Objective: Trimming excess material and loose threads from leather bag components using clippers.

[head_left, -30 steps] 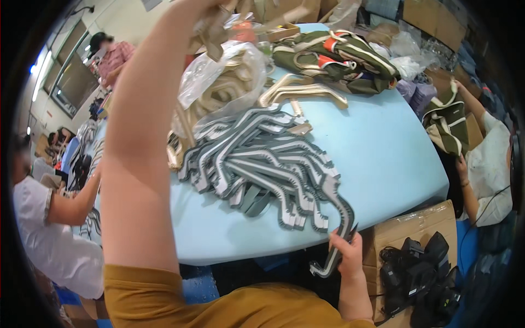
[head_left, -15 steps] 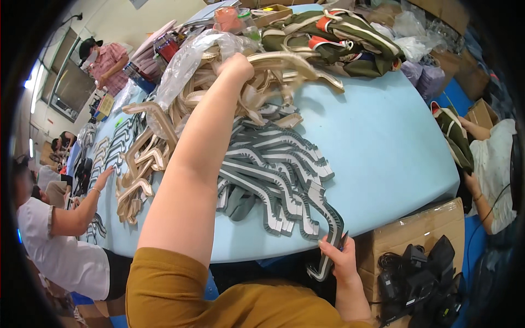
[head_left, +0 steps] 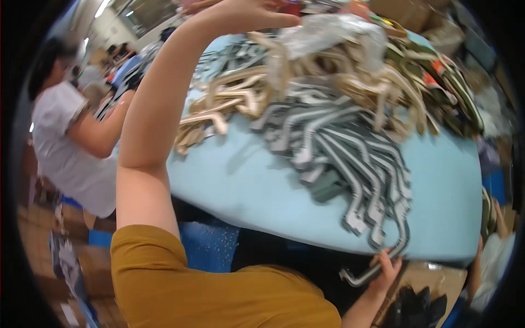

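1 grey/white strip (head_left: 354, 280): in R hand (head_left: 387, 270), lower end past near edge of blue table (head_left: 443, 186), upper end at pile.
R fingers: closed round strip.
L hand (head_left: 249, 13): up at top edge, nr clear plastic bag (head_left: 328, 33); thumb out, other fingers blurred/part cut off, can't tell grip.
Pile (head_left: 328, 131): more grey/white strips, mid-table; beige strips (head_left: 246, 98) to L.
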Action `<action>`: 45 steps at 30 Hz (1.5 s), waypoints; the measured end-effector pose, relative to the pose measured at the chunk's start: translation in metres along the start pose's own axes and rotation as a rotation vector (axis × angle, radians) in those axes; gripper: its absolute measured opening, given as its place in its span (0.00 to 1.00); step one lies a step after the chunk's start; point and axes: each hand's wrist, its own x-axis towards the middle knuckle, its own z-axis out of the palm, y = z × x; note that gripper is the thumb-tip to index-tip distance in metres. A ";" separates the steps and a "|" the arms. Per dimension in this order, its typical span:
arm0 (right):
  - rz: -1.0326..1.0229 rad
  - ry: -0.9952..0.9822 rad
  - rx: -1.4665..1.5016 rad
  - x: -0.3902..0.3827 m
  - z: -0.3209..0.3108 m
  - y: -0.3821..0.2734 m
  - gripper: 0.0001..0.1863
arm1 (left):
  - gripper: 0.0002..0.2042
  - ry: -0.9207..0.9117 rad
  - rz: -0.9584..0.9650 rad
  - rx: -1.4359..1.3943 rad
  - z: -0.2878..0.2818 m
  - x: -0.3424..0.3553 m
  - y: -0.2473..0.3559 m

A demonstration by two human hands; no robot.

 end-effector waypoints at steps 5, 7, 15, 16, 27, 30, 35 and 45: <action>-0.077 -0.070 -0.055 0.005 0.004 0.008 0.11 | 0.38 -0.146 -0.599 0.533 -0.087 -0.163 -0.115; -0.088 -0.144 -0.069 0.009 -0.003 0.008 0.09 | 0.44 -0.260 -0.600 0.493 -0.077 -0.207 -0.152; -0.061 -0.076 -0.120 0.003 0.006 0.006 0.08 | 0.56 -0.389 -0.438 0.667 0.016 -0.200 -0.180; -0.068 -0.054 -0.131 0.003 0.008 0.006 0.08 | 0.54 -0.485 -0.487 0.640 0.018 -0.194 -0.180; -0.129 0.029 -0.154 0.000 0.016 0.010 0.06 | 0.44 -0.663 -0.598 0.384 0.030 -0.186 -0.182; -0.152 0.046 -0.174 0.002 0.014 0.010 0.06 | 0.32 -0.606 -0.584 0.391 0.018 -0.177 -0.179; -0.148 -0.036 -0.143 -0.001 0.010 0.006 0.07 | 0.14 -0.498 -0.638 0.288 -0.020 -0.168 -0.187; -0.164 -0.043 -0.135 0.002 0.009 0.012 0.07 | 0.22 -0.464 -0.730 0.358 0.038 -0.210 -0.183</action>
